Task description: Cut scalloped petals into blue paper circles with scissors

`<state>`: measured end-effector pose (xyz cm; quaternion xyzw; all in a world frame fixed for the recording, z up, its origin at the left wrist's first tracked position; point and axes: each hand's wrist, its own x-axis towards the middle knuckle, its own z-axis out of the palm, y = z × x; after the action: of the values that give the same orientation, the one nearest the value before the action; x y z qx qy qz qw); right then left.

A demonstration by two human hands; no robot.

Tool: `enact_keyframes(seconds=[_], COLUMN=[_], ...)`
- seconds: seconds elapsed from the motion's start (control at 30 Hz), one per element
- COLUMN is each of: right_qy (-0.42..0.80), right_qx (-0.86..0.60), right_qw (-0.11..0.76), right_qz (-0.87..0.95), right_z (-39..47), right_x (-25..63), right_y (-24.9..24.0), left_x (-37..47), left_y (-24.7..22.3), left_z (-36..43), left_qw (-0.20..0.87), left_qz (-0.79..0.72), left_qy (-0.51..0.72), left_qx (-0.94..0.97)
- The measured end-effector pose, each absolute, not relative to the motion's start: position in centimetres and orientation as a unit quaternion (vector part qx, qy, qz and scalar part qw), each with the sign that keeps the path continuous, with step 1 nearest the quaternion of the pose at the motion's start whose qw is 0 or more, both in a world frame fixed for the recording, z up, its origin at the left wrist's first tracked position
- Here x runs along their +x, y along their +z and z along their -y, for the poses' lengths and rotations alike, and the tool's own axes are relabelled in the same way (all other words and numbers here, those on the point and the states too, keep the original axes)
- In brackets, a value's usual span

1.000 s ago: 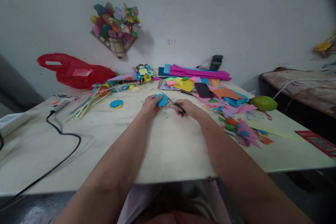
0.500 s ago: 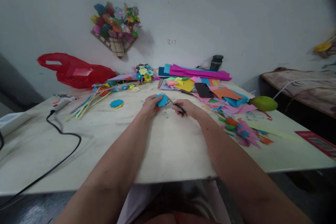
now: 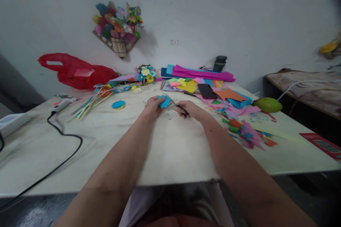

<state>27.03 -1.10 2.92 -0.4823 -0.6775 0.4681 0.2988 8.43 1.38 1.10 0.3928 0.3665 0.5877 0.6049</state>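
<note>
My left hand pinches a blue paper flower with a scalloped edge; a bit of orange shows beneath it. In my right hand is a pair of scissors with black handles, its blades against the right edge of the flower. Small blue paper snippets lie on the table below the hands. To the left of my left hand, a blue scalloped paper piece rests on a yellow one.
Coloured paper sheets and scraps spread over the right side, with a phone among them and a green fruit-like object beyond. On the left are paper strips, a red plastic bag and a black cable.
</note>
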Motion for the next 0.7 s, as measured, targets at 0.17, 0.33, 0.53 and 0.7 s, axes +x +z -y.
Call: enact_keyframes(seconds=[0.17,0.33,0.53,0.7], right_qy=[0.466,0.467,0.471,0.475], right_qx=[-0.476,-0.480,-0.493,-0.490], right_qw=[0.299,0.298,0.298,0.306], right_qz=[0.683,0.681,0.668,0.664], right_z=[1.01,1.03,1.16,1.31], right_x=[27.15,27.16,27.06,27.01], right_y=[2.78,2.80,3.00,3.06], left_x=[8.47,8.45,8.32,8.27], left_y=[1.20,1.14,0.99,0.84], left_z=[-1.26,-1.43,-1.55,-1.75], left_qw=[0.608,0.612,0.610,0.605], left_qz=[-0.371,-0.369,-0.367,-0.367], left_qy=[0.587,0.587,0.584,0.589], left_qx=[0.384,0.381,0.391,0.391])
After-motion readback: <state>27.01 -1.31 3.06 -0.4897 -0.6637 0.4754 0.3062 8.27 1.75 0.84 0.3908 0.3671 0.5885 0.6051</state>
